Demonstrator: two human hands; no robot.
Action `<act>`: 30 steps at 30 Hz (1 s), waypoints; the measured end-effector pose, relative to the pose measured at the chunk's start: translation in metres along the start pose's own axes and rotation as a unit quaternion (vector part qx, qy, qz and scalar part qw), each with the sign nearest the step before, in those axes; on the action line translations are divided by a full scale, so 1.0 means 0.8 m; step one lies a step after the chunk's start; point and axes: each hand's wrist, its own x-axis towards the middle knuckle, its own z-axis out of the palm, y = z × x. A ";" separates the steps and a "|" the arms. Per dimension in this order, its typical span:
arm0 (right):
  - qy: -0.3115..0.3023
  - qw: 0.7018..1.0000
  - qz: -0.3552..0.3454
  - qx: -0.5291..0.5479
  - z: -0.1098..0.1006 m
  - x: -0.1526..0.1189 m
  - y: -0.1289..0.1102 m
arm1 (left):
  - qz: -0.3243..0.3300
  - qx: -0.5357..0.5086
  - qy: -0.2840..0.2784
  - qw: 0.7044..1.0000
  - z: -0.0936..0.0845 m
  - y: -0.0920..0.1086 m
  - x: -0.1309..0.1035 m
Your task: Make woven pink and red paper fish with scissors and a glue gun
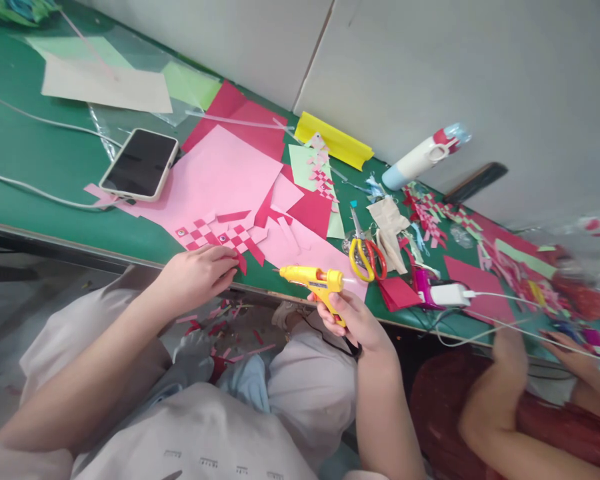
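Note:
My right hand [347, 319] is wrapped around the grip of a yellow hot glue gun [313, 279], whose nozzle points left along the table's front edge. A clear glue stick sticks out of its back. My left hand [203, 275] is closed, fingertips on the lower edge of a woven red-and-pink paper fish [237, 238] with a stuck-on eye. Partly beneath that hand, a second woven paper fish [197, 233] lies beside the first. Both fish rest on a large pink paper sheet [225, 167]. What the left fingertips pinch is partly hidden.
A phone [141, 163] lies at left, with white cables nearby. Scissors [363, 250], a bottle [425, 158], a yellow folded strip [333, 140] and a power adapter [447, 295] are to the right. A co-worker's arm [500, 380] reaches the table at far right. Paper scraps litter the floor.

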 end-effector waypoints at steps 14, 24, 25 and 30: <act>0.007 1.000 0.001 0.003 -0.006 -0.003 0.003 | 0.026 0.059 -0.038 0.997 -0.003 0.011 -0.001; 0.013 1.000 -0.002 0.003 -0.006 -0.002 0.001 | 0.029 0.002 -0.068 0.997 -0.009 0.005 0.001; 0.017 1.000 -0.005 0.005 -0.006 -0.003 0.001 | 0.018 -0.012 -0.067 0.998 -0.009 0.004 0.002; 0.075 0.996 -0.044 0.005 -0.014 -0.011 -0.004 | -0.056 -0.056 -0.070 0.994 -0.009 0.002 0.005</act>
